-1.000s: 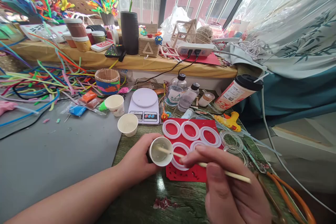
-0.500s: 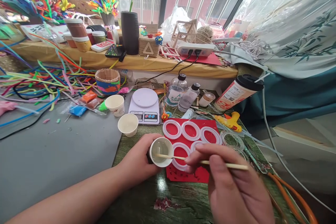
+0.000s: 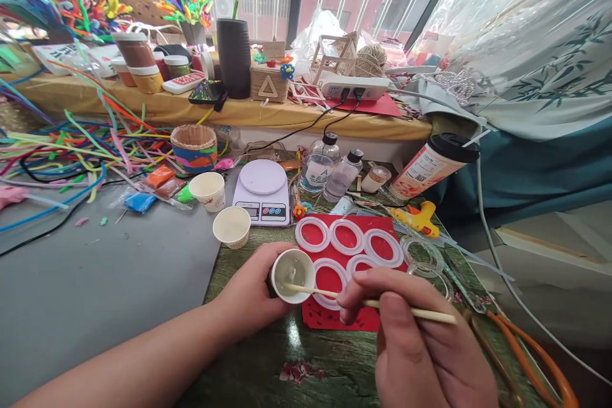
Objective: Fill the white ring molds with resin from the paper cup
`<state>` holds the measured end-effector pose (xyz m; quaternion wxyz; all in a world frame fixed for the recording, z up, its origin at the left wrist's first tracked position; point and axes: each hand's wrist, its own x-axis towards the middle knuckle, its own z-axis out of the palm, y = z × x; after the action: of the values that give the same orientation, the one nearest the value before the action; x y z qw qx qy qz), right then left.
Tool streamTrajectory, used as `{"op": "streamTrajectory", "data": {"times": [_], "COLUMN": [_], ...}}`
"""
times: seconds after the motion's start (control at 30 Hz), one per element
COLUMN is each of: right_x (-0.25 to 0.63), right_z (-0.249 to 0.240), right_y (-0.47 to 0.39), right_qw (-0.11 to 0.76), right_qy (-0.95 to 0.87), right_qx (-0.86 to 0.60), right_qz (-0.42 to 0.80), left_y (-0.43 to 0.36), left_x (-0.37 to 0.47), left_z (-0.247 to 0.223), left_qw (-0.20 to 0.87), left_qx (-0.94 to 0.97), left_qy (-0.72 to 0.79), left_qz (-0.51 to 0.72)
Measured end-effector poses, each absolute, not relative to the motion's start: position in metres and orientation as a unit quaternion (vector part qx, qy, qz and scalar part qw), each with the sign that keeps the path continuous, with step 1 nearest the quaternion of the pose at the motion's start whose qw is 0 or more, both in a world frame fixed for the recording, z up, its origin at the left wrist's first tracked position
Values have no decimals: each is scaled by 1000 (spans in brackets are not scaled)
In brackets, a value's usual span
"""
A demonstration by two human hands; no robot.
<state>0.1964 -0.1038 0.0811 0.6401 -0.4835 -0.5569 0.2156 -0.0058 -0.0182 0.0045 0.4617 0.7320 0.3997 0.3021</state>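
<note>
My left hand [image 3: 253, 287] is wrapped round a small paper cup [image 3: 277, 296] that holds a clear liquid. Between the thumb and fingers of my right hand [image 3: 421, 331] is a thin wooden stick [image 3: 433, 315], its far end dipped in the liquid. Beyond the right hand, several white ring-shaped molds [image 3: 345, 237] lie on a red sheet [image 3: 335, 319]; the hand hides part of them. Two more paper cups [image 3: 208, 188] stand to the left, in front of a white kitchen scale [image 3: 262, 185].
Behind the molds stand two clear bottles [image 3: 319, 162] with black caps. A yellow glue gun [image 3: 421, 220], a lidded drink cup [image 3: 428, 166] and orange-handled scissors [image 3: 535, 350] are on the right. Pipe cleaners [image 3: 71, 146] pile up at the left.
The stick's dipped end has shifted slightly within the cup, and my right hand has moved a little. My left hand still holds the cup in nearly the same spot.
</note>
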Motion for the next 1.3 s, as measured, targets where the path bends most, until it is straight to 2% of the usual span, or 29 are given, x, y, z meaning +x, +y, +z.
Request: {"op": "streamTrajectory", "data": {"times": [0.1, 0.23, 0.37, 0.47, 0.6, 0.73, 0.83, 0.93, 1.07, 1.3], "right_x": [196, 195, 194, 195, 196, 197, 197, 197, 196, 196], "right_z": [82, 82, 80, 80, 80, 82, 83, 81, 78, 80], "right_y": [-105, -104, -104, -105, -106, -107, -107, -105, -104, -107], "right_qw": [645, 639, 683, 671, 666, 625, 636, 638, 664, 656], "right_qy": [-552, -559, -536, -547, -554, -588, -582, -577, -557, -555], "right_qx": [-492, -470, -447, -446, -464, -475, -481, -464, -462, -473], "right_qz": [194, 240, 216, 228, 184, 196, 160, 211, 191, 193], "left_y": [-18, -19, -19, -18, -18, -18, -18, -18, -18, -18], "left_x": [-6, -7, -6, -6, -6, -6, -5, -5, -5, -6], "left_z": [5, 4, 5, 5, 4, 5, 6, 5, 4, 4], "left_qw": [460, 455, 453, 452, 450, 452, 449, 453, 453, 447], "left_qx": [733, 736, 738, 737, 738, 737, 739, 735, 738, 743], "left_qy": [400, 398, 396, 397, 399, 404, 401, 402, 399, 391], "left_qz": [303, 305, 305, 307, 306, 299, 302, 305, 303, 308]}}
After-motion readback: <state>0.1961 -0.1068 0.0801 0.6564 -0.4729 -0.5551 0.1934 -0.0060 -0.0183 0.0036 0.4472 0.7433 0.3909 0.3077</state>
